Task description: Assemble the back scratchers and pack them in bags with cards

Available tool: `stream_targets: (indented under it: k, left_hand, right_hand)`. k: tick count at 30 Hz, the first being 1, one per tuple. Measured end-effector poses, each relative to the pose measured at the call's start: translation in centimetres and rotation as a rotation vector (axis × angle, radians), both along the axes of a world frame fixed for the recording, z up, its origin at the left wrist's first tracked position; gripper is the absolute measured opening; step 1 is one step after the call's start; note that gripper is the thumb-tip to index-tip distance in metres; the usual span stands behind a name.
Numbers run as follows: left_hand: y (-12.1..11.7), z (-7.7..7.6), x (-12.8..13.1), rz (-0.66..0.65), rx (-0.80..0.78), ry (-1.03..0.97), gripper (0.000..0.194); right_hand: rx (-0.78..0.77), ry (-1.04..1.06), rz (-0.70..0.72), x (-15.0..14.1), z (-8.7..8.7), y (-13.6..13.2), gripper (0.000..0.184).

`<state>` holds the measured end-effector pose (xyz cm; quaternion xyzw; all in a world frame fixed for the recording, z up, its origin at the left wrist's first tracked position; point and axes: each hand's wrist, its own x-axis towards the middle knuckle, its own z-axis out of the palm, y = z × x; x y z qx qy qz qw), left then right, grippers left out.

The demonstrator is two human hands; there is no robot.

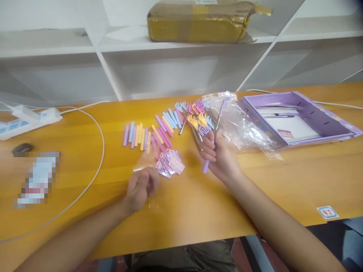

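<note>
My right hand (217, 155) is closed around a back scratcher (221, 111) with a purple grip, a metal rod and a purple end. Just beyond it lies a heap of hand-shaped scratcher heads (197, 113) in blue, pink, yellow and purple, some with metal rods. My left hand (143, 187) has its fingers curled in, slightly blurred; a faint clear plastic bag (144, 160) shows at its fingers. Beside that hand sits a pile of small pink cards (171, 163). Coloured stick-like handles (137, 136) lie in rows behind the cards.
A crumpled clear plastic bag (241, 124) lies by an open purple box (289, 141) holding papers and a pen. At left are a power strip (31, 121), a white cable (102, 151), a dark small object (22, 148) and a pixelated phone-like item (39, 177). A taped carton (198, 22) rests on the shelf.
</note>
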<state>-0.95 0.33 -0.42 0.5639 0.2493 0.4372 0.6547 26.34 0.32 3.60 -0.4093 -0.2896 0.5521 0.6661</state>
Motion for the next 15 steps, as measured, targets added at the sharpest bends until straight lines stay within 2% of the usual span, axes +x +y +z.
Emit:
stream_targets:
  k: [2, 4, 5, 7, 9, 12, 15]
  left_hand:
    - [0.8, 0.2, 0.4, 0.344, 0.015, -0.11, 0.049]
    - [1.6, 0.3, 0.7, 0.532, -0.022, -0.165, 0.04]
    - [1.8, 0.4, 0.8, 0.569, -0.043, -0.178, 0.038]
    - [2.2, 0.3, 0.7, 0.56, -0.09, -0.189, 0.035]
    - [2.5, 0.0, 0.5, 0.529, -0.123, -0.208, 0.034]
    - [3.0, -0.3, 0.2, 0.575, -0.101, -0.289, 0.032]
    - [3.6, -0.3, 0.3, 0.617, -0.081, -0.362, 0.03]
  right_hand:
    - [-0.013, -0.09, 0.09, 0.3, 0.0, -0.3, 0.05]
    - [-0.02, -0.27, 0.225, -0.3, -0.1, -1.2, 0.053]
    - [0.003, -0.39, 0.301, -0.7, -0.1, -1.7, 0.055]
    - [0.097, -0.675, 0.425, -1.8, -0.2, -2.8, 0.057]
    - [0.204, -0.967, 0.473, -2.9, -0.4, -3.5, 0.058]
    - [0.251, -1.324, 0.431, -4.0, -1.1, -4.1, 0.057]
    - [0.177, -1.563, 0.373, -4.2, -1.9, -4.2, 0.058]
